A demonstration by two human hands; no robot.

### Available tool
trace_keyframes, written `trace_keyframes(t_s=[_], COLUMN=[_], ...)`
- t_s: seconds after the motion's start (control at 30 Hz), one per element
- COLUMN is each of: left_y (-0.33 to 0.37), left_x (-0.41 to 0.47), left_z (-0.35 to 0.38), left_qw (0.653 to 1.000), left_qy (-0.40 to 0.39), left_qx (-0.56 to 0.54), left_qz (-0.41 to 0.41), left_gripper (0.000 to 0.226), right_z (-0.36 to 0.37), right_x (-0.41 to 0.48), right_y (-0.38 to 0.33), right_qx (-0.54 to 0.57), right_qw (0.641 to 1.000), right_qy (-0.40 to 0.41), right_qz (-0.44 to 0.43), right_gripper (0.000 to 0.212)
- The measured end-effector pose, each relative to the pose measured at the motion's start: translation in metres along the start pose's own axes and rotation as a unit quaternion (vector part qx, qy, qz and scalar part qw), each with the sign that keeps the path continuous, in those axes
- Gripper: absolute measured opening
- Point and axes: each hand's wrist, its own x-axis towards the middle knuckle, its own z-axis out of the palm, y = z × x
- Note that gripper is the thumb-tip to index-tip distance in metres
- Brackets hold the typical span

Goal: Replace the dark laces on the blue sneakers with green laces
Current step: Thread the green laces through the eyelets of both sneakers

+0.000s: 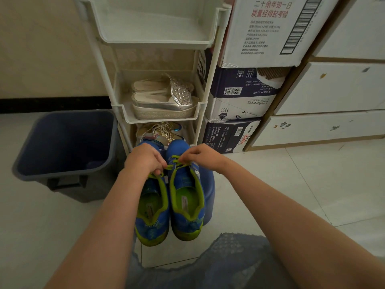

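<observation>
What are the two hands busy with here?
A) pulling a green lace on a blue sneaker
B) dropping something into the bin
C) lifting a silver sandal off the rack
A: the left hand and right hand each pinch the green lace above one blue sneaker.

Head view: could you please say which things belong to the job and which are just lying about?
Job: blue mesh sneakers; green lace, pinched by left hand and right hand.
Lying about: dark blue plastic bin; white plastic rack; silver platform sandals; cardboard boxes.
</observation>
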Motion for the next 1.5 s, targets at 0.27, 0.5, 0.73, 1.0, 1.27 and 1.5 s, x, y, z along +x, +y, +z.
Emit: trace_keyframes(t_s=[0.27, 0.5, 0.73, 1.0, 1.27, 1.5], left_y=[0.002, 0.008, 0.010, 0.010, 0.008, 0.002], left_x=[0.004, 0.012, 0.012, 0.014, 0.020, 0.021], left_z=[0.004, 0.018, 0.028, 0.029, 0.030, 0.020], left_qw=[0.999, 1.000, 0.987, 0.989, 0.985, 0.998], left_qy=[-0.009, -0.007, 0.053, 0.065, 0.033, -0.015], left_qx=[-0.004, 0.000, 0.149, 0.132, 0.168, 0.056], left_qz=[-0.034, -0.014, 0.001, -0.012, -0.011, -0.024], left_gripper=[0.012, 0.030, 0.037, 0.038, 0.033, 0.025], right_z=[0.015, 0.011, 0.016, 0.013, 0.020, 0.018], right_x=[0.014, 0.013, 0.008, 0.007, 0.015, 0.014], right_y=[0.000, -0.002, -0.019, -0.007, 0.004, 0.005], right_qx=[-0.193, -0.218, -0.367, -0.241, -0.161, -0.146], right_qw=[0.981, 0.976, 0.930, 0.966, 0.982, 0.985], right_qy=[0.003, 0.000, -0.025, -0.053, -0.021, -0.031], right_qz=[0.002, -0.001, 0.028, 0.079, 0.097, 0.088], right_gripper=[0.010, 0.011, 0.036, 0.022, 0.015, 0.017])
